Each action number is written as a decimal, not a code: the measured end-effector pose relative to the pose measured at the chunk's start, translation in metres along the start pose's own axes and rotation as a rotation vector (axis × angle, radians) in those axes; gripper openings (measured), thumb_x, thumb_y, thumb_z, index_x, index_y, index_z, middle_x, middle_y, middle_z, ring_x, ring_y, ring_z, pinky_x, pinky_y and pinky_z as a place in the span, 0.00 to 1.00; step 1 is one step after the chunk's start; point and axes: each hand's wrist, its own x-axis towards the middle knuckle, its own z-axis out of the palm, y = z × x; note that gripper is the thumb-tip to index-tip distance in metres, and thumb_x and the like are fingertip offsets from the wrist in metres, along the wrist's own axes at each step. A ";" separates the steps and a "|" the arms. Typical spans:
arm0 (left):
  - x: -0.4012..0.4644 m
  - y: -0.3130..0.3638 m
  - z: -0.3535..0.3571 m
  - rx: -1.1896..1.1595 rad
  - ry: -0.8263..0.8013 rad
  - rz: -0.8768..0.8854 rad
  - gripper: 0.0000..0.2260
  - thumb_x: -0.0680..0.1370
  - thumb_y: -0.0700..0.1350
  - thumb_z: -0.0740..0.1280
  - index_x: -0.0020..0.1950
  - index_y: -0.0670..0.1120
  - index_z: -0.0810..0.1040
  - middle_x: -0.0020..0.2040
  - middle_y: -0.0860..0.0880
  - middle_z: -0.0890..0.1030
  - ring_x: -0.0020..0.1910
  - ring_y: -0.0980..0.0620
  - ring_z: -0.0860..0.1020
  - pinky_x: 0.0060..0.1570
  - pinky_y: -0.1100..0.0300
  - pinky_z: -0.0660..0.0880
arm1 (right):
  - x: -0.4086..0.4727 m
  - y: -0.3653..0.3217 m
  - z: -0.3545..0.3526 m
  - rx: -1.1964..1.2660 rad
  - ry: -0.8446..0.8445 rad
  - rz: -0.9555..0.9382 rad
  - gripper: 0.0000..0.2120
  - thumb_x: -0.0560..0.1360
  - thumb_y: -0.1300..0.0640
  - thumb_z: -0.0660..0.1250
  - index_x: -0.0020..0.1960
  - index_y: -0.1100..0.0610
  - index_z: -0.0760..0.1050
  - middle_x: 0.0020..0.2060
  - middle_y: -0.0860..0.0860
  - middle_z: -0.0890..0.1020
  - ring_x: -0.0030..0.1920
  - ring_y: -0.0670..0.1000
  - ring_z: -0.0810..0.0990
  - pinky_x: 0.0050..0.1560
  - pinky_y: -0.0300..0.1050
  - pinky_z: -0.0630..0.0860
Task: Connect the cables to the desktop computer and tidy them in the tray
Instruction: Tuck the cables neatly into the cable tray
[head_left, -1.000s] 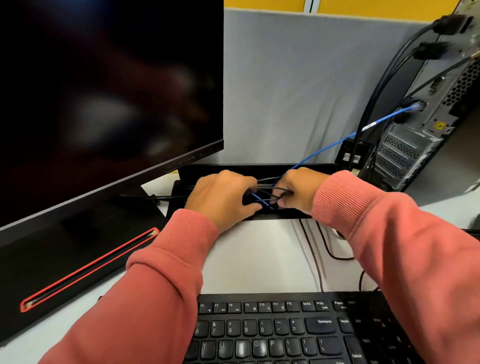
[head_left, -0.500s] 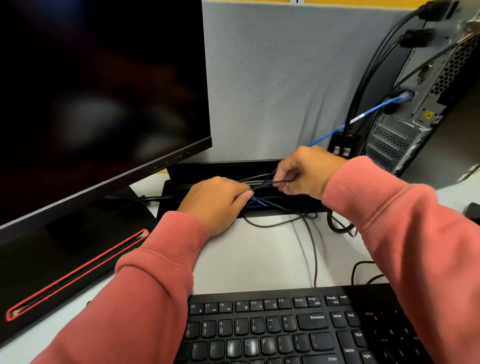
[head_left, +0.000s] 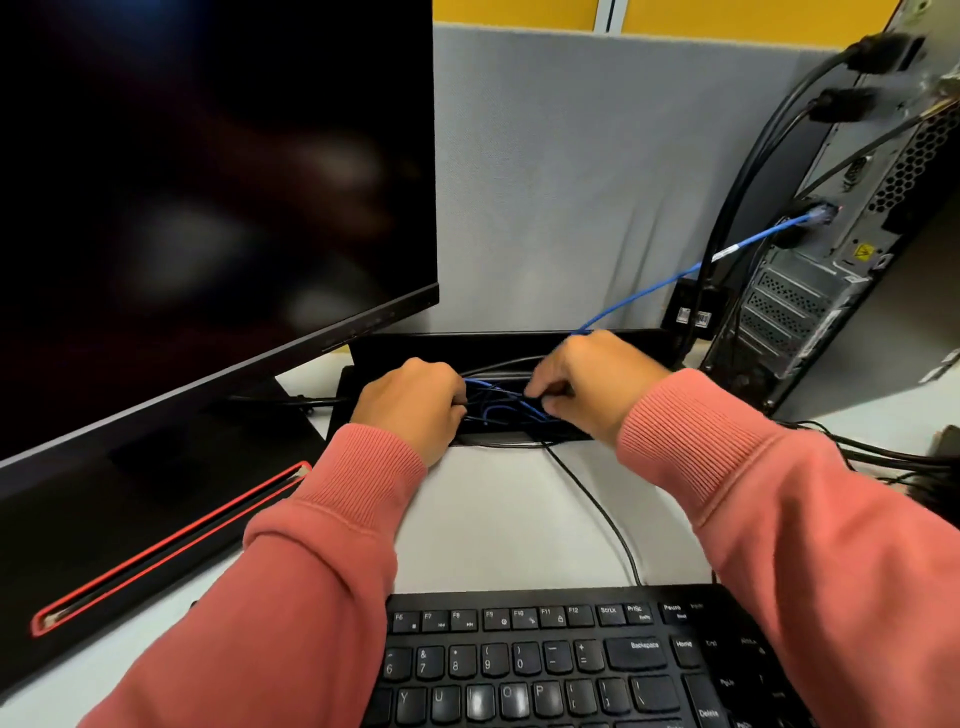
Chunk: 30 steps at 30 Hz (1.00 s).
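Note:
A black cable tray (head_left: 415, 345) lies on the desk against the grey partition, with a tangle of blue and black cables (head_left: 496, 405) inside it. My left hand (head_left: 410, 402) sits in the tray's left part, fingers curled into the cables. My right hand (head_left: 592, 382) is just right of it, fingers curled down onto the same bundle. A blue network cable (head_left: 675, 275) runs from behind my right hand up to a port on the desktop tower (head_left: 831, 249). Thick black cables (head_left: 737, 208) are plugged in higher up the tower's back.
A dark monitor (head_left: 208, 182) and its red-trimmed base (head_left: 171, 545) fill the left. A black keyboard (head_left: 561, 660) lies at the near edge, its thin cable (head_left: 597, 512) running up to the tray. More black cables (head_left: 883, 460) trail at the right.
My right hand has dropped from above the tray's back edge down into the tray, pushing the cables in. The loose black loops in front of the tray are gone. My left hand stays put.

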 end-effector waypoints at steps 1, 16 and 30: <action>-0.001 -0.002 -0.001 0.003 -0.016 -0.019 0.07 0.81 0.50 0.66 0.52 0.55 0.84 0.44 0.51 0.80 0.40 0.47 0.76 0.39 0.57 0.69 | 0.001 0.000 0.005 -0.009 -0.037 -0.002 0.13 0.76 0.58 0.70 0.59 0.50 0.84 0.53 0.48 0.86 0.57 0.51 0.82 0.60 0.41 0.75; -0.002 -0.015 -0.013 -0.002 -0.058 0.122 0.11 0.80 0.59 0.69 0.61 0.60 0.83 0.55 0.54 0.84 0.52 0.48 0.82 0.47 0.55 0.77 | 0.022 0.009 0.024 -0.027 -0.215 0.038 0.09 0.78 0.56 0.65 0.48 0.58 0.83 0.37 0.50 0.80 0.45 0.53 0.78 0.51 0.45 0.77; -0.008 0.006 -0.006 0.064 -0.158 0.090 0.17 0.80 0.59 0.58 0.47 0.53 0.83 0.39 0.53 0.79 0.38 0.50 0.76 0.34 0.58 0.67 | 0.033 0.000 0.015 0.135 -0.376 0.047 0.20 0.72 0.64 0.69 0.61 0.52 0.83 0.48 0.48 0.85 0.52 0.51 0.81 0.58 0.43 0.77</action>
